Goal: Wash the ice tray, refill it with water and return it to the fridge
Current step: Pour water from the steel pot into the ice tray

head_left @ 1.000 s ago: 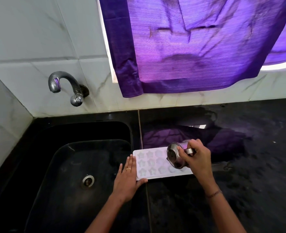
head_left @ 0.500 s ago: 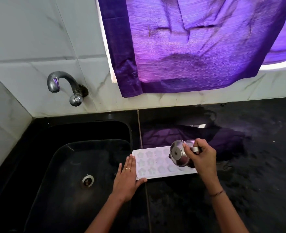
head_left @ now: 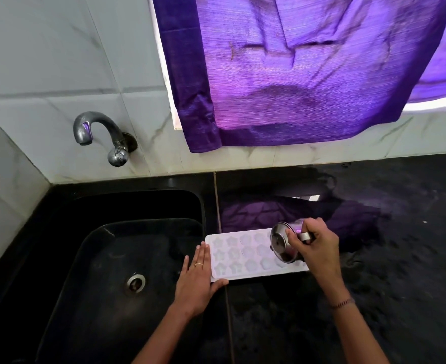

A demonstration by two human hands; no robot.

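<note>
Steel cup [head_left: 284,244] shifted right (tipped) in right hand [head_left: 319,248], left hand [head_left: 198,279] flat at ice tray [head_left: 242,256] edge

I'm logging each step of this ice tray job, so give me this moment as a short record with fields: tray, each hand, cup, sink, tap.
tray: white ice tray lies flat on the black counter, just right of the sink
left hand: left hand open, flat against the tray's left end
right hand: right hand holds a steel cup by its handle
cup: tipped over the tray's right end; no stream of water can be made out
sink: black sink, nothing in it
tap: tap, no water running
</note>
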